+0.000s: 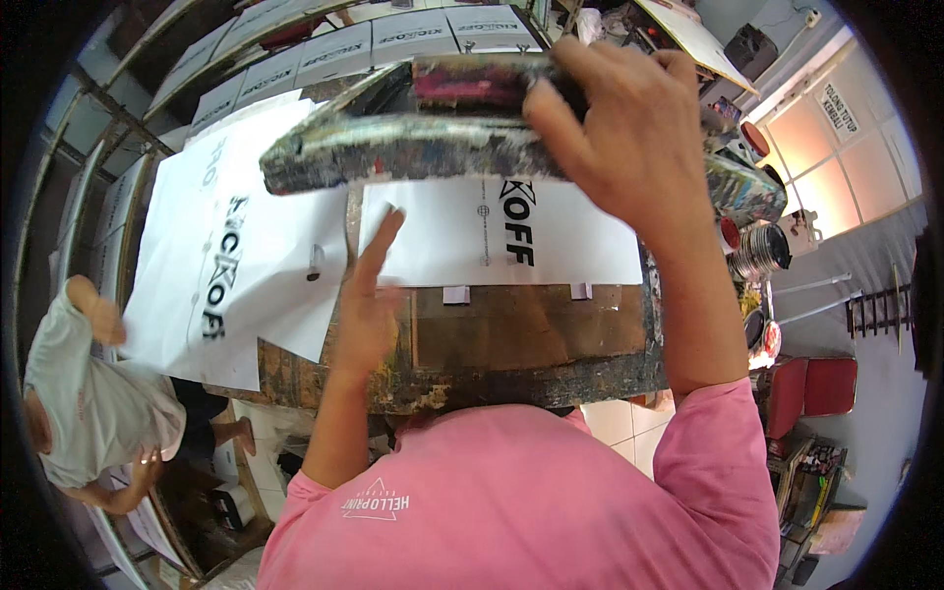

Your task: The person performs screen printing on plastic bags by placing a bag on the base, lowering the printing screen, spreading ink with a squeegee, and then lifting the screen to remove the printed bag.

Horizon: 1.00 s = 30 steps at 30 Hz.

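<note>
A paint-crusted screen-printing frame (413,152) is raised and tilted above the work board. My right hand (629,128) is closed over its right part, thumb toward the near bar; its fingertips are partly hidden. Inside the frame lies a dark bar with magenta stains (472,87), close to my fingers. Beneath the frame is a white sheet (580,236) with black printing, its far part covered. My left hand (369,285), blurred, has its fingers stretched out and holds nothing visible. It is by that sheet's left edge, beside a stack of printed white sheets (265,226).
The stained wooden board (521,334) carries small white tabs (456,295) along the sheet's near edge. Racks with printed sheets (413,31) stand behind and left. Another person (108,393) is at the left. Cans (759,248), a red chair (828,385) and shelves (811,482) line the right.
</note>
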Motion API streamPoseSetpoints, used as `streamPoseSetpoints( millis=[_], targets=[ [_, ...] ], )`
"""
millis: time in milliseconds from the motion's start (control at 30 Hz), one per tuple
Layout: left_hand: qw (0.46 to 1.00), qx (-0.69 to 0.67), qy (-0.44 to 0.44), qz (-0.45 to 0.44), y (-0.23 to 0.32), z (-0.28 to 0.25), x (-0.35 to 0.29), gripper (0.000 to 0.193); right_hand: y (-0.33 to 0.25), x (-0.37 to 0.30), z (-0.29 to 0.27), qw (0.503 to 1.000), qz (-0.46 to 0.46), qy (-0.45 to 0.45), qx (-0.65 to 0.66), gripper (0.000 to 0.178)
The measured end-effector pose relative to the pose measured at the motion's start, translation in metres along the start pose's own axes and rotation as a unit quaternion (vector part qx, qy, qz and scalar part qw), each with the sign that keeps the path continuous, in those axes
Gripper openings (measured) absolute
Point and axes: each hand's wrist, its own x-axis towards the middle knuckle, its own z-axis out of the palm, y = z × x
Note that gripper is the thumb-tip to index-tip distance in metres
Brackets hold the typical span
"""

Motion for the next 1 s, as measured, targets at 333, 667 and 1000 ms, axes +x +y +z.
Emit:
streamPoseSetpoints(
  millis=[333,667,1000],
  targets=[
    [0.797,0.594,-0.051,-0.099,-0.071,0.031,-0.029,0.109,-0.008,0.065,-0.013,0.993,0.114,-0.022,0.034,0.039],
    [0.935,0.244,0.255,-0.041,-0.016,0.018,0.061,0.037,0.016,0.084,-0.017,0.99,0.125,-0.05,0.051,0.037],
    [0.864,0.332,0.375,-0.06,-0.024,-0.183,-0.039,0.042,0.015,0.079,-0.02,0.991,0.128,-0.037,0.032,0.036]
  ],
)
